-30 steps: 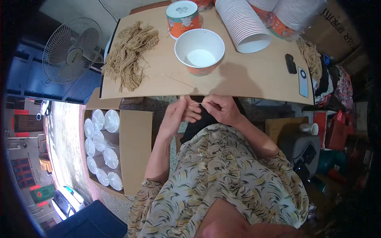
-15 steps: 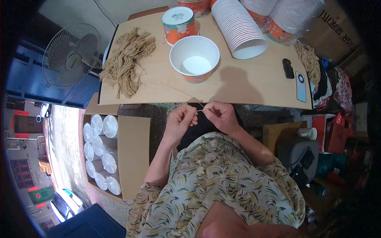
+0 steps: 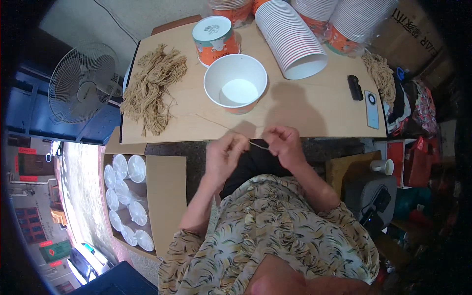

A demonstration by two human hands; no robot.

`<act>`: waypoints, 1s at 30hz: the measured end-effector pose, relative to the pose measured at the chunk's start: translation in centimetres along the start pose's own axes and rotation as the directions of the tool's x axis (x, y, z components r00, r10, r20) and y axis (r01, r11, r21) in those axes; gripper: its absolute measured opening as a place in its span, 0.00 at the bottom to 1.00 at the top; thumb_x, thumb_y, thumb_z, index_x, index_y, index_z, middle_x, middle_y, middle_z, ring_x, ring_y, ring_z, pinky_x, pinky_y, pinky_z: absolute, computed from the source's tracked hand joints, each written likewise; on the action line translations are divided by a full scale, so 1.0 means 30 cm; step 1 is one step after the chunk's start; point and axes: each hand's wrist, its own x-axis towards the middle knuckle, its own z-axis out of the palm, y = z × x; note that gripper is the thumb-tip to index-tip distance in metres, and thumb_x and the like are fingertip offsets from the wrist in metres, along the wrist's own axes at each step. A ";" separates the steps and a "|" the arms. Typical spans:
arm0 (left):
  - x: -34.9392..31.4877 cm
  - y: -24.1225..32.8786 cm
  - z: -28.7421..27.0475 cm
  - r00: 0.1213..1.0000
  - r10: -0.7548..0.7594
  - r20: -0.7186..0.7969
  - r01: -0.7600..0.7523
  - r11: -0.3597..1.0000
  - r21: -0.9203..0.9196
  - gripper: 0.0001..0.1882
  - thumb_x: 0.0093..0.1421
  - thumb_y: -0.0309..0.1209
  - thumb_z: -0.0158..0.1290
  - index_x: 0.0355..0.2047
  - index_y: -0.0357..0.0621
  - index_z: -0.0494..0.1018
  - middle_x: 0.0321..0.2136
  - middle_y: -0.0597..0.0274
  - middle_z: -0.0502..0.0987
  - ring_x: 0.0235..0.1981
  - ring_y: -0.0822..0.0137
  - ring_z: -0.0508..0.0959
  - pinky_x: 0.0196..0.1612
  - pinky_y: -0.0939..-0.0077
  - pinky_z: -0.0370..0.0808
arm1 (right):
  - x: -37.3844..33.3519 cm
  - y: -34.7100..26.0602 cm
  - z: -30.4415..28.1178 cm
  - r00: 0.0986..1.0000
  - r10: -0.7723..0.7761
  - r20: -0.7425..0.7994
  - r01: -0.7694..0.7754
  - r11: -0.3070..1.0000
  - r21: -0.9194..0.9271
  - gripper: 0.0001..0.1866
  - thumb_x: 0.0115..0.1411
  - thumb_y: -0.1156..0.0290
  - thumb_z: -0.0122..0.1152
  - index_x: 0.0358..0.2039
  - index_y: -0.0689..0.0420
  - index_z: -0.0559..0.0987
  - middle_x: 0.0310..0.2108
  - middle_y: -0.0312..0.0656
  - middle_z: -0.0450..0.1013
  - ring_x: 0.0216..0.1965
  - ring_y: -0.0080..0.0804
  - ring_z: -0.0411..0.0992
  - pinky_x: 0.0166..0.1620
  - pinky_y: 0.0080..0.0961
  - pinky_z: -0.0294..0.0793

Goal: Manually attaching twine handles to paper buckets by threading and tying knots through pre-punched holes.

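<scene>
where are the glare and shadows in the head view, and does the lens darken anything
Head view: glare whitens the outdoor ground at left; head view: a soft shadow lies on the table, right of the white bowl; head view: the corners go black.

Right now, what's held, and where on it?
A string: the left hand pinches it partway along, a loose tail beyond. The right hand meets it further along; whether it grips there can't be told.
</scene>
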 end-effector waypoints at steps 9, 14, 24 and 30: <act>0.260 -0.028 -0.190 0.928 0.371 -0.027 -0.316 0.824 0.470 0.11 0.57 0.24 0.61 0.41 0.44 0.78 0.45 0.57 0.78 0.35 0.53 0.81 0.39 0.63 0.80 | -0.021 -0.462 -0.083 0.749 -0.656 -0.095 0.553 0.697 -0.456 0.03 0.62 0.81 0.61 0.36 0.60 0.79 0.26 0.25 0.71 0.26 0.07 0.65 0.26 0.08 0.61; 0.174 -0.076 -0.109 0.909 0.415 -0.021 -0.348 0.788 0.509 0.12 0.56 0.21 0.60 0.40 0.44 0.78 0.37 0.56 0.77 0.35 0.53 0.81 0.35 0.62 0.79 | 0.057 -0.352 0.023 0.906 -0.403 0.126 0.405 0.745 -0.530 0.03 0.62 0.80 0.61 0.36 0.61 0.79 0.26 0.26 0.72 0.27 0.09 0.67 0.28 0.11 0.65; -0.027 -0.103 0.001 0.925 0.376 -0.052 -0.296 0.801 0.520 0.17 0.53 0.14 0.56 0.43 0.39 0.77 0.45 0.54 0.79 0.41 0.52 0.83 0.41 0.63 0.82 | 0.083 -0.102 0.073 0.963 -0.097 0.251 0.223 0.808 -0.546 0.06 0.65 0.75 0.60 0.31 0.62 0.76 0.18 0.29 0.70 0.19 0.11 0.65 0.22 0.16 0.63; -0.039 -0.091 0.011 0.931 0.360 -0.050 -0.286 0.811 0.510 0.16 0.53 0.15 0.56 0.43 0.38 0.77 0.46 0.53 0.79 0.42 0.51 0.83 0.42 0.63 0.82 | 0.086 -0.046 0.073 0.959 -0.122 0.258 0.254 0.773 -0.581 0.06 0.65 0.76 0.59 0.30 0.63 0.75 0.17 0.31 0.71 0.18 0.13 0.66 0.21 0.18 0.64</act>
